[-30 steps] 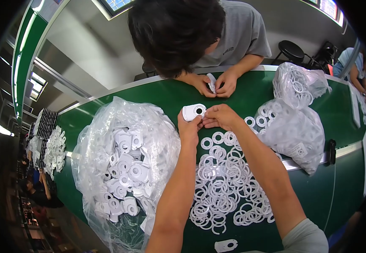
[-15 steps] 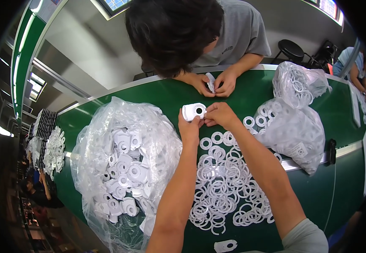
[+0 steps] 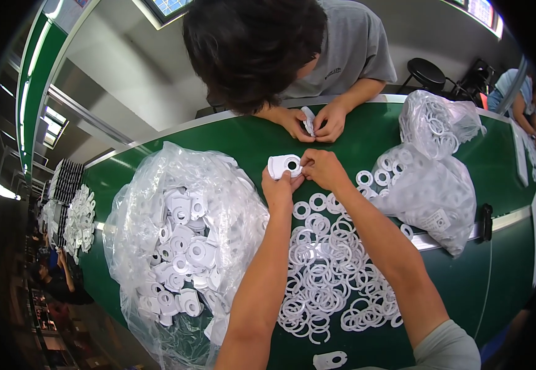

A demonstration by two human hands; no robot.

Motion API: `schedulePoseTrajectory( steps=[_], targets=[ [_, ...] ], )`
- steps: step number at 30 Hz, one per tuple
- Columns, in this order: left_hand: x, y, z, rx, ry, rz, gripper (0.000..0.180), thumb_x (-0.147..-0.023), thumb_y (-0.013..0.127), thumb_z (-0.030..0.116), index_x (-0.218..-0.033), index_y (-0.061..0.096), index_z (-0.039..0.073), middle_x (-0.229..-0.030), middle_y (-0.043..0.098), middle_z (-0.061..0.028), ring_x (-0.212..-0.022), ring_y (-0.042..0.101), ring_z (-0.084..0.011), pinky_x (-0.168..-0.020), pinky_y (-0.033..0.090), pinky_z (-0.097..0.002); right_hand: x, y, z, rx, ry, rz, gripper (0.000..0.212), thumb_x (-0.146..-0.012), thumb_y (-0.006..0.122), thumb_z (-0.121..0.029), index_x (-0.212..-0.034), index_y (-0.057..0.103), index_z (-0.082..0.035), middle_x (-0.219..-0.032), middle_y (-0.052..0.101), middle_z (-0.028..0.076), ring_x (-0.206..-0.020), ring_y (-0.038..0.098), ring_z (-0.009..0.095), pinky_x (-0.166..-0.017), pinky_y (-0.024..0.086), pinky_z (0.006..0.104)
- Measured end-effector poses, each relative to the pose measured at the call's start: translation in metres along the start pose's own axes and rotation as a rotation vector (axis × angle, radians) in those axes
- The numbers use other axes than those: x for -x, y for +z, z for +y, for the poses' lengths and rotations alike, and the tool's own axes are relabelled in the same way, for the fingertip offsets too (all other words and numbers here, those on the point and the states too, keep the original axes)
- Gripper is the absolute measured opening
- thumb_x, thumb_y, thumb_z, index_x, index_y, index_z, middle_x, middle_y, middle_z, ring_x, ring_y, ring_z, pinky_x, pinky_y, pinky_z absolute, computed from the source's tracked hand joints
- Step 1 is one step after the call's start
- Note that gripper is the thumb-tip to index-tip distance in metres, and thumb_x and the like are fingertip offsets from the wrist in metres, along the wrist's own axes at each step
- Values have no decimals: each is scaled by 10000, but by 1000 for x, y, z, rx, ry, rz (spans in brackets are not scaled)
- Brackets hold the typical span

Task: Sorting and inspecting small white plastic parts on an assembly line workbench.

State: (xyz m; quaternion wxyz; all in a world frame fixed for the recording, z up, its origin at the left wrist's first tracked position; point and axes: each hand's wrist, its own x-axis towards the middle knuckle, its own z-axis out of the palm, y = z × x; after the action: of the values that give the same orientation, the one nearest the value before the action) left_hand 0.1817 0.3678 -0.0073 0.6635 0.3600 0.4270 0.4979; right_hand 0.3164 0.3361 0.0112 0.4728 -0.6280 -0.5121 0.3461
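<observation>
1. Head view: the left hand [image 3: 278,191] is clamped on a white part [image 3: 276,167], flat with a dark round hole, above the green table [image 3: 366,137].
2. The right hand [image 3: 323,168] is close beside the left, its fingertips at the part's right edge; I cannot tell whether they pinch it.
3. White rings [image 3: 324,271] lie heaped below the hands, between the forearms.
4. Left of them, a large clear bag [image 3: 126,231] holds many similar white pieces [image 3: 183,239].
5. Two smaller bags [image 3: 437,194] sit at the right.
6. A loose piece [image 3: 322,362] lies near the lower edge.
7. Opposite, a co-worker's hands [image 3: 331,123] hold a white item [image 3: 308,121].
</observation>
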Motion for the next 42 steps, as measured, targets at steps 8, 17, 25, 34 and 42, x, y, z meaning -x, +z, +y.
schedulePoseTrajectory(
  steps=[8, 17, 25, 34, 42],
  targets=[
    [-3, -5, -2, 47, -47, -58, 514, -862, 487, -101, -1340, 311, -37, -1189, 506, -221, -948, 632, -332, -741, 606, -382, -4, 2, 6, -131, 96, -20, 126, -748, 671, 12, -849, 597, 23, -743, 668, 116, -613, 642, 169, -567, 523, 277],
    [2, -1, -2, 10, 31, -98, 592, -801, 566, -133, -1330, 331, -10, -1149, 547, -176, -963, 624, -286, -773, 583, -353, -17, -1, 20, -353, 314, -62, 245, -662, 716, -5, -864, 595, 63, -735, 661, 107, -585, 643, 143, -552, 527, 256],
    [4, 2, -3, -153, 44, -47, 802, -754, 578, -161, -1430, 161, -49, -1192, 510, -228, -920, 638, -292, -711, 594, -317, -17, 10, 18, -179, 350, 4, 252, -635, 738, 11, -854, 615, 38, -741, 654, 87, -579, 622, 135, -534, 515, 230],
    [3, 2, 3, -80, -36, -89, 370, -837, 552, -101, -1163, 391, -35, -1065, 587, -179, -834, 665, -257, -693, 598, -321, -20, -4, 17, -424, 476, -198, 106, -747, 680, 28, -829, 614, 45, -729, 629, 110, -622, 634, 176, -538, 550, 268],
    [8, 17, -1, -564, 74, 97, 419, -772, 631, -58, -1124, 404, -62, -903, 640, -178, -648, 656, -184, -539, 538, -269, -9, 2, 8, 92, 334, -87, 130, -727, 690, -64, -713, 619, 44, -649, 647, 115, -543, 637, 174, -527, 520, 284]
  ],
)
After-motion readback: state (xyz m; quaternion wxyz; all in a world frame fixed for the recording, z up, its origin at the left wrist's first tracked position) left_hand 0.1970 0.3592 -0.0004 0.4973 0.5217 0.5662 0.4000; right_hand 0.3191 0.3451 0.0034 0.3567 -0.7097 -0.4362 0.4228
